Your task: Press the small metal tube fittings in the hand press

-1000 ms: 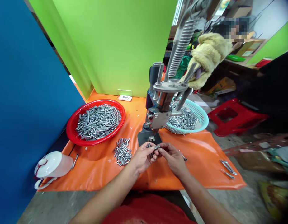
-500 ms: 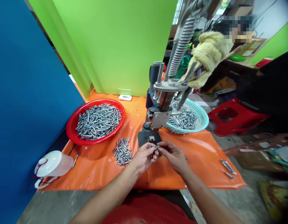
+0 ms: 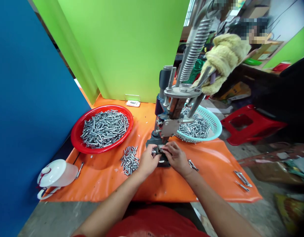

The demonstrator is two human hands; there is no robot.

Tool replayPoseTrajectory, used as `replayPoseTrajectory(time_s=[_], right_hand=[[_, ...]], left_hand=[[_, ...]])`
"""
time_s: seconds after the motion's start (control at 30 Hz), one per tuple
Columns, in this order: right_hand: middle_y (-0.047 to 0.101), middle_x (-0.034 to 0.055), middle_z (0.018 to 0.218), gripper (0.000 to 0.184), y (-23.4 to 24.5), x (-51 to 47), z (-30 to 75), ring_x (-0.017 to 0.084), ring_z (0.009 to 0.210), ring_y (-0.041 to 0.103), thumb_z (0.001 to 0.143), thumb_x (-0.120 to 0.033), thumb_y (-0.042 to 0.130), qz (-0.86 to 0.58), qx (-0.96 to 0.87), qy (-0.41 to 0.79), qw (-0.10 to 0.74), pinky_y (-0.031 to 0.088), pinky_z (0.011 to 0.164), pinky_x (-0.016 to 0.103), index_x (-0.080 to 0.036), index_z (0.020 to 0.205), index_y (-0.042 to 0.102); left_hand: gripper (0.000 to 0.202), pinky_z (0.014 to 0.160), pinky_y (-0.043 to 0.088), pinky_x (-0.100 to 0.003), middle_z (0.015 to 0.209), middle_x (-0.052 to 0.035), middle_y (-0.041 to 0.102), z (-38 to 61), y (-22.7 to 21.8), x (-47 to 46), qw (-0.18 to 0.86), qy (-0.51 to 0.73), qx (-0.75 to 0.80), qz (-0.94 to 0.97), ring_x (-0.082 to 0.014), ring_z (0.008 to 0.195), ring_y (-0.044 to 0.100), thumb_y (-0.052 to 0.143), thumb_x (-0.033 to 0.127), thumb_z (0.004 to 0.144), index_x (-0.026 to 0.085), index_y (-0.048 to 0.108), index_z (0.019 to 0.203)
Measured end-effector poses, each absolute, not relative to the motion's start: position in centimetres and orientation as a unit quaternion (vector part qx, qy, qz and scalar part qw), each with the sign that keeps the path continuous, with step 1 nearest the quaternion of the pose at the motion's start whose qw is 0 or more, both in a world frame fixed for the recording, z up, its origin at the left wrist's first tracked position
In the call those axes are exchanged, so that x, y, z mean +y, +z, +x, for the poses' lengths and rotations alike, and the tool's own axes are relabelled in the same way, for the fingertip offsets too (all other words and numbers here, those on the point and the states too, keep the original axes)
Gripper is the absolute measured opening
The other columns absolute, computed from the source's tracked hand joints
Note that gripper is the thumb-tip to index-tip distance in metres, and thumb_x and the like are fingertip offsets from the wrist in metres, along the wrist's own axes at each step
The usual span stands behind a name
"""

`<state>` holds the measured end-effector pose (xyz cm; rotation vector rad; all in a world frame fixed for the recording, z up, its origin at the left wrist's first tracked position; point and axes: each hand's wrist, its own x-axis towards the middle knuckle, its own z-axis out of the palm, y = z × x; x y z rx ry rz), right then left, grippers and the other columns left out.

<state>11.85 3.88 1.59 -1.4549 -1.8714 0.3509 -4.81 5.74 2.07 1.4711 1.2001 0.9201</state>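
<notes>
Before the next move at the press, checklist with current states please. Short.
1. Fingers clear of the press head: not ok. Left hand and right hand are both at the base, close below it.
2. Part seated straight at the base: cannot tell; fingers cover the spot.
3. Own hands off the yellow cloth: ok, both are down at the base.
4. Small pile near the left hand: ok, just left of it on the orange sheet.
5. No loose parts by the right hand: not ok; a few pieces lie beside its wrist.
</notes>
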Motion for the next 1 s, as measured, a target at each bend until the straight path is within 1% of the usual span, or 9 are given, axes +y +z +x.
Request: replayPoseTrajectory(time_s=[0.1,0.27,0.37,0.5,0.6,0.67,0.73,0.9,1.0], right_hand=[[0.058,0.0079,0.099,0.022,1.4,4.1,12.0,0.017,0.091,0.057,0.089,-0.024,0.046,-0.567,-0.752,0.094,0.323,0.048,0.081,0.031,-0.023,0.102,0.064],[0.06,0.0073,0.098,0.022,1.5,4.3,11.7,0.017,0.088,0.056,0.088,-0.02,0.047,-0.568,-0.766,0.047,0.299,0.047,0.079,0.03,-0.024,0.101,0.065],[0.06,0.0077,0.096,0.021,1.8,4.4,11.5,0.017,0.088,0.057,0.09,-0.023,0.046,-0.577,-0.764,0.05,0.285,0.047,0.08,0.029,-0.023,0.102,0.063],[0.061,0.0081,0.101,0.027,1.9,3.3,14.1,0.017,0.091,0.059,0.091,-0.035,0.046,-0.612,-0.728,0.081,0.299,0.047,0.079,0.028,-0.021,0.111,0.058],[0.062,0.007,0.096,0.029,1.5,1.3,18.1,0.015,0.079,0.06,0.09,-0.04,0.046,-0.694,-0.654,0.098,0.285,0.047,0.071,0.027,-0.019,0.101,0.062],[0.063,0.0062,0.093,0.028,1.1,-0.2,20.6,0.015,0.073,0.06,0.088,-0.041,0.048,-0.743,-0.612,0.113,0.246,0.046,0.066,0.027,-0.019,0.094,0.064],[0.064,0.0055,0.09,0.028,0.8,-1.6,22.0,0.015,0.072,0.06,0.085,-0.041,0.05,-0.764,-0.594,0.141,0.209,0.045,0.063,0.026,-0.019,0.094,0.064],[0.062,0.0056,0.09,0.033,0.9,-3.7,22.3,0.016,0.076,0.061,0.081,-0.045,0.054,-0.764,-0.599,0.165,0.172,0.045,0.066,0.027,-0.019,0.098,0.064],[0.061,0.0062,0.09,0.031,0.9,-4.3,22.5,0.016,0.077,0.06,0.08,-0.044,0.054,-0.761,-0.603,0.177,0.162,0.045,0.068,0.027,-0.019,0.095,0.065]], left_hand=[[0.038,0.068,0.04,-0.025,0.084,-0.0023,0.063,-4.7,1.9,6.4,0.446,0.35,0.494,0.659,-0.0151,0.071,0.056,0.063,0.021,0.072,0.022,0.059,0.111],[0.034,0.074,0.042,-0.028,0.094,-0.0058,0.066,-4.4,1.6,7.3,0.394,0.311,0.485,0.717,-0.0195,0.083,0.06,0.056,0.019,0.077,0.022,0.059,0.111],[0.031,0.071,0.042,-0.028,0.091,-0.0062,0.066,-4.3,1.6,7.6,0.384,0.288,0.49,0.728,-0.0197,0.08,0.06,0.055,0.022,0.079,0.022,0.059,0.11],[0.029,0.069,0.04,-0.028,0.09,-0.0061,0.066,-4.0,1.7,7.6,0.365,0.284,0.499,0.733,-0.02,0.079,0.06,0.055,0.024,0.08,0.023,0.059,0.108],[0.028,0.067,0.039,-0.027,0.088,-0.0053,0.066,-3.9,1.5,7.4,0.343,0.267,0.513,0.74,-0.0199,0.077,0.06,0.054,0.027,0.081,0.024,0.059,0.109],[0.028,0.067,0.039,-0.027,0.087,-0.0049,0.067,-3.9,1.4,7.4,0.331,0.258,0.519,0.745,-0.0199,0.077,0.06,0.054,0.028,0.082,0.024,0.058,0.109],[0.028,0.066,0.038,-0.027,0.087,-0.0046,0.067,-3.9,1.3,7.4,0.319,0.255,0.522,0.748,-0.0196,0.077,0.06,0.053,0.029,0.082,0.024,0.058,0.109],[0.026,0.063,0.036,-0.025,0.087,-0.0047,0.067,-4.0,1.2,7.5,0.316,0.25,0.519,0.754,-0.0183,0.074,0.06,0.053,0.03,0.083,0.023,0.057,0.108],[0.026,0.064,0.037,-0.026,0.086,-0.0047,0.067,-4.0,1.3,7.5,0.312,0.241,0.522,0.757,-0.0183,0.075,0.06,0.052,0.031,0.084,0.022,0.057,0.108]])
